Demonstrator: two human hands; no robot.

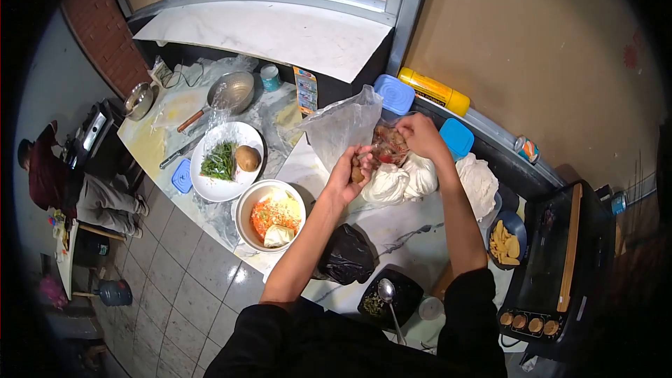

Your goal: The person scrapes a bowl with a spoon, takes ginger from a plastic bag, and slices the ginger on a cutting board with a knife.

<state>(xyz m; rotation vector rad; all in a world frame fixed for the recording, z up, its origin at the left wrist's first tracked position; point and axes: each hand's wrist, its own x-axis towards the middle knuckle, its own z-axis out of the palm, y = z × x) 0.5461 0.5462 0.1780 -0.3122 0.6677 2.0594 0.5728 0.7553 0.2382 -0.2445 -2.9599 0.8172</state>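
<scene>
My left hand (346, 178) is turned palm up, its fingers curled around a small brown item (358, 171) that I cannot make out. At the upper right my right hand (420, 137) pinches the edge of a clear plastic bag (390, 145) with reddish-brown pieces in it. The bag lies between the two hands. Behind my left hand stands a larger translucent plastic bag (343, 126). White cloth-like bundles (395, 180) sit just below the bag of pieces.
A white plate (245, 183) holds greens and a brown round item. Nearby are a pot (242, 220) of shredded food, a pan (234, 91), a knife (175, 155), a black bag (346, 255), a spoon (387, 290) and an oven (546, 266). Another person (52, 175) stands far left.
</scene>
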